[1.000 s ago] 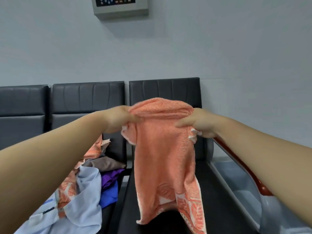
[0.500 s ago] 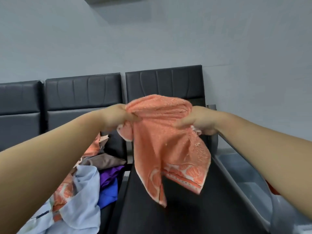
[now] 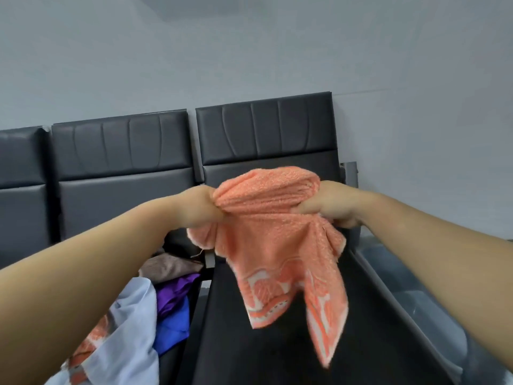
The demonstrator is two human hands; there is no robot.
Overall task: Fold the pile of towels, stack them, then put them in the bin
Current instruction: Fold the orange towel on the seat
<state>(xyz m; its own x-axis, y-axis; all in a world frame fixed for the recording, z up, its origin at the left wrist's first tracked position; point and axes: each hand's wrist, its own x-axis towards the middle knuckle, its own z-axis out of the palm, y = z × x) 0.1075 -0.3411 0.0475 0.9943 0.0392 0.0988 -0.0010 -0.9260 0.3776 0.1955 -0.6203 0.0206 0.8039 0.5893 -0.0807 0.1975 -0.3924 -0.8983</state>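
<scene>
Hands (image 3: 204,208) grip orange towel (image 3: 273,232), clothes pile (image 3: 144,315) left

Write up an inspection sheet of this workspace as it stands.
Surface: black seat, directly below the hanging towel.
Job's things: orange towel held in the air, bunched along its top, lower corners hanging free above the seat; pile of towels unfolded on the next seat to the left; grey bin right of the seat, partly out of frame.
Clutter: nothing seen.
Hands: left hand grips the towel's top left; right hand grips its top right.
Cables: nothing seen.
Surroundings: black seat backs against a grey wall.
</scene>
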